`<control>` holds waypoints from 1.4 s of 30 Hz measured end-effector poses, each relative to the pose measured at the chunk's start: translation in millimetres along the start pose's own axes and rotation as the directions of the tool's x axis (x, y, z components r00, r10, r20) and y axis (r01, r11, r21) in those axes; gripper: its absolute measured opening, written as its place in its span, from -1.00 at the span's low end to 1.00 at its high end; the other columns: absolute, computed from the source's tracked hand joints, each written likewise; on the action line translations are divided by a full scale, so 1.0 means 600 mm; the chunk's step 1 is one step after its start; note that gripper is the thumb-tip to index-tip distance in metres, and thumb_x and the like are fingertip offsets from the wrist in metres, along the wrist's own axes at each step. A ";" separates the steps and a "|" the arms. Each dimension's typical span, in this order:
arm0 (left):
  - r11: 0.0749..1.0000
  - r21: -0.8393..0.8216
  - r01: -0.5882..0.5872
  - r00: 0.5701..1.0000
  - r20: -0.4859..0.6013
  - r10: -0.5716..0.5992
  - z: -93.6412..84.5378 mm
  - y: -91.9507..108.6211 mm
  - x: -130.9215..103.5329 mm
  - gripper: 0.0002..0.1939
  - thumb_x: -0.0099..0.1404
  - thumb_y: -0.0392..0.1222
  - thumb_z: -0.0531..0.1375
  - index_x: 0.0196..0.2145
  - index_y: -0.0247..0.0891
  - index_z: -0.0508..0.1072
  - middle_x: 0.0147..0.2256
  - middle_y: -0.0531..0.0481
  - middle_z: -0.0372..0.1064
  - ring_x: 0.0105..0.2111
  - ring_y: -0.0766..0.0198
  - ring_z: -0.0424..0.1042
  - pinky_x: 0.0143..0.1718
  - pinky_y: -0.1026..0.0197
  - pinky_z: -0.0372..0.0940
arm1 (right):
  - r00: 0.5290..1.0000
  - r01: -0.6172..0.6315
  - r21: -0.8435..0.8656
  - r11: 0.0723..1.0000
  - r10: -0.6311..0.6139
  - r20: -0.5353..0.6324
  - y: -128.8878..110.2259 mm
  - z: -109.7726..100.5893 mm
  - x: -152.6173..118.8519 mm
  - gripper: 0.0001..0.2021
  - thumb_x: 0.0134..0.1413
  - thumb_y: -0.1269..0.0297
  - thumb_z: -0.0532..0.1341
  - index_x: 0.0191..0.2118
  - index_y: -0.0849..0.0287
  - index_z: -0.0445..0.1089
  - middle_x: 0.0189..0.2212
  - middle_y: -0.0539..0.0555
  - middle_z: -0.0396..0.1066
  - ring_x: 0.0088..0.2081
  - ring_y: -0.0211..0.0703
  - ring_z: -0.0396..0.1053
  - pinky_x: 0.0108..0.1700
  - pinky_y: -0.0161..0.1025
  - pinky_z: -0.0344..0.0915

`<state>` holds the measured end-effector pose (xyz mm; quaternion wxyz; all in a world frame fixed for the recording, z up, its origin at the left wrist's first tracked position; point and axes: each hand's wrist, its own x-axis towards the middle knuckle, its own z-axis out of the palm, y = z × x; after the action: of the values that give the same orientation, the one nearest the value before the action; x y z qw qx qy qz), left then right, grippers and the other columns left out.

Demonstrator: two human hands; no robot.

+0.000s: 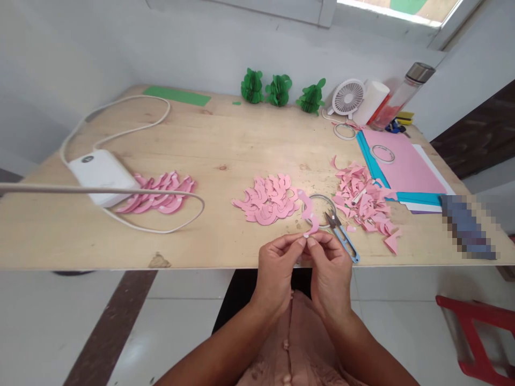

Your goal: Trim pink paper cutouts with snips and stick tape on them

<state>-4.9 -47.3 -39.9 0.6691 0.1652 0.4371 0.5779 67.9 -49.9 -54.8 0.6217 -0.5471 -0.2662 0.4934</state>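
Observation:
Between the fingertips of my left hand (281, 268) and my right hand (330, 268) is a wavy pink paper cutout (307, 206) with small white patches along it. Both hands pinch its near end, above the table's front edge. Just beyond lies a roll of double-sided tape (328, 199), partly covered by the cutout. Blue-handled thread snips (341, 236) rest beside my right hand. A pile of similar pink cutouts (267, 201) sits ahead of my left hand. Farther left, another group of pink cutouts (164, 195) lies partly behind a cable.
Pink paper scraps (364, 201) are heaped at right, by stacked coloured sheets (418, 166). A white power bank (102, 174) with a looping cable (177, 192) lies left. Green paper ornaments (279, 90), a small fan (348, 97) and a bottle (404, 96) stand at the back.

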 end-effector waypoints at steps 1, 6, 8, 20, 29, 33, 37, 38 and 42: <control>1.000 -0.001 0.000 1.000 -0.007 0.000 0.000 -0.001 0.000 -0.88 0.02 -0.27 0.31 -0.41 -0.32 0.59 -0.45 -0.05 0.53 -0.41 0.24 0.48 -0.22 0.18 0.35 | 1.000 0.002 0.003 1.000 -0.002 -0.001 0.000 0.000 0.000 -0.88 -0.14 0.30 0.33 -0.42 0.19 0.41 -0.48 -0.05 0.38 -0.44 -0.31 0.31 -0.37 -0.35 0.29; 1.000 -0.002 -0.008 0.998 -0.056 0.008 0.000 -0.003 0.003 -0.90 0.01 -0.28 0.31 -0.44 -0.32 0.58 -0.46 -0.04 0.53 -0.40 0.25 0.48 -0.21 0.19 0.34 | 1.000 0.008 0.002 1.000 -0.008 -0.006 0.000 -0.002 0.002 -0.87 -0.14 0.30 0.33 -0.43 0.20 0.41 -0.48 -0.04 0.38 -0.45 -0.30 0.32 -0.35 -0.32 0.30; 1.000 0.001 -0.008 0.998 -0.055 0.008 0.001 -0.002 0.003 -0.90 0.02 -0.28 0.30 -0.43 -0.32 0.58 -0.46 -0.04 0.53 -0.39 0.25 0.48 -0.19 0.19 0.34 | 1.000 -0.007 0.000 1.000 0.007 -0.006 -0.001 -0.003 0.002 -0.87 -0.13 0.29 0.33 -0.41 0.19 0.41 -0.47 -0.04 0.39 -0.44 -0.30 0.33 -0.34 -0.31 0.31; 0.998 0.049 -0.037 0.999 -0.011 0.038 -0.003 -0.005 0.002 -0.83 0.05 -0.24 0.30 -0.34 -0.31 0.59 -0.39 -0.08 0.54 -0.35 0.22 0.48 -0.22 0.18 0.36 | 0.997 -0.022 0.047 0.999 0.018 0.075 -0.011 0.001 -0.004 -0.76 -0.09 0.31 0.31 -0.22 0.14 0.38 -0.28 0.01 0.42 -0.25 -0.26 0.37 -0.20 -0.29 0.32; 0.981 0.185 -0.059 0.998 0.031 0.054 -0.006 0.004 -0.002 -0.86 0.06 -0.25 0.28 -0.38 -0.31 0.60 -0.47 -0.03 0.53 -0.46 0.29 0.43 -0.32 0.25 0.35 | 0.999 -0.010 0.000 1.000 0.010 0.051 -0.010 0.003 0.001 -0.85 -0.08 0.27 0.30 -0.35 0.18 0.38 -0.45 -0.04 0.39 -0.41 -0.31 0.33 -0.37 -0.35 0.29; 0.980 0.196 -0.045 0.999 0.032 0.039 -0.005 0.007 0.001 -0.89 0.05 -0.26 0.27 -0.43 -0.32 0.59 -0.51 -0.02 0.51 -0.52 0.30 0.42 -0.37 0.25 0.34 | 0.995 -0.063 0.015 0.998 0.062 0.076 -0.015 -0.001 0.004 -0.83 -0.07 0.21 0.29 -0.36 0.17 0.37 -0.47 -0.03 0.38 -0.45 -0.29 0.31 -0.40 -0.33 0.27; 0.974 0.223 -0.031 0.999 0.026 0.025 -0.005 0.010 0.002 -0.93 0.04 -0.28 0.27 -0.48 -0.32 0.56 -0.56 -0.02 0.48 -0.53 0.32 0.40 -0.40 0.28 0.33 | 0.995 -0.058 -0.011 0.998 0.059 0.083 -0.018 -0.013 0.014 -0.81 -0.07 0.17 0.29 -0.40 0.18 0.38 -0.51 -0.04 0.36 -0.45 -0.28 0.29 -0.38 -0.31 0.24; 0.973 0.230 -0.028 0.999 0.023 0.023 -0.004 0.011 0.002 -0.93 0.04 -0.28 0.27 -0.49 -0.33 0.55 -0.57 -0.01 0.47 -0.54 0.32 0.40 -0.41 0.28 0.32 | 0.996 -0.040 -0.035 0.999 0.043 0.075 -0.018 -0.016 0.017 -0.81 -0.08 0.17 0.30 -0.40 0.18 0.39 -0.50 -0.04 0.36 -0.44 -0.27 0.29 -0.36 -0.31 0.24; 0.971 0.239 -0.012 0.999 0.032 0.004 -0.004 0.014 0.001 -0.93 0.04 -0.26 0.26 -0.50 -0.33 0.50 -0.58 0.00 0.45 -0.55 0.34 0.38 -0.42 0.28 0.32 | 0.998 0.031 -0.118 0.993 -0.024 0.058 -0.020 -0.025 0.025 -0.82 -0.10 0.18 0.30 -0.43 0.19 0.41 -0.52 -0.05 0.37 -0.43 -0.27 0.27 -0.33 -0.31 0.22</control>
<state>-12.2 -45.2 -35.2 0.6487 0.2551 0.4923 0.5213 90.2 -41.5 -50.6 0.5868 -0.5652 -0.3201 0.4834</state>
